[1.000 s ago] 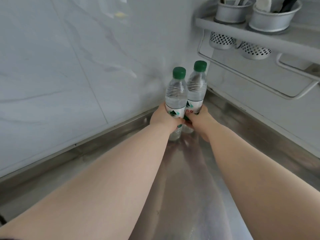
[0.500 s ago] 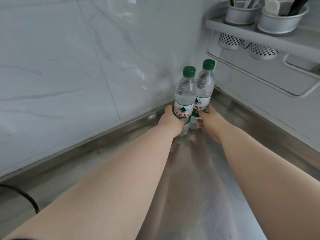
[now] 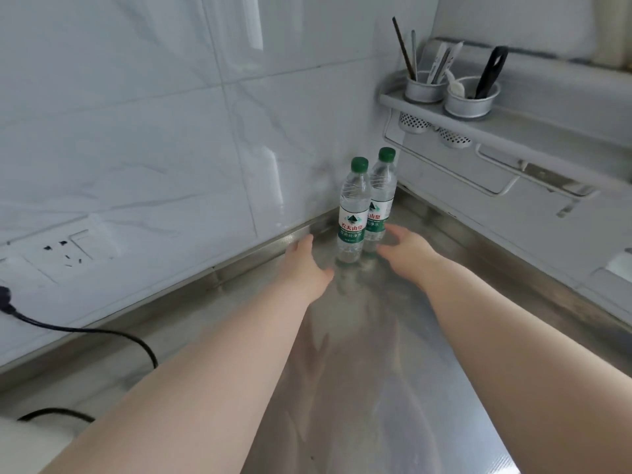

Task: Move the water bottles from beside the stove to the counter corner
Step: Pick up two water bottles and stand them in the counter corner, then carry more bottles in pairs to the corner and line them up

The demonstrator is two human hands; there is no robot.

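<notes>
Two clear water bottles with green caps stand upright side by side on the steel counter (image 3: pixel 376 354), close to the corner where the two tiled walls meet. The nearer bottle (image 3: pixel 352 213) is on the left; the farther bottle (image 3: pixel 380 203) is right behind it, touching or almost touching. My left hand (image 3: pixel 302 265) is a little to the left of the nearer bottle, fingers apart, holding nothing. My right hand (image 3: pixel 405 248) is just right of the bottles, fingers spread, off the labels.
A wall rack (image 3: pixel 496 131) on the right carries two metal cups (image 3: pixel 470 97) with utensils, above the counter. A wall socket (image 3: pixel 65 253) and a black cable (image 3: pixel 102 331) are at the left. A white object shows at the bottom left corner.
Both hands were gripping the bottles and set them down at the corner. Now both hands have let go and drawn back a little; the bottles stand on their own.
</notes>
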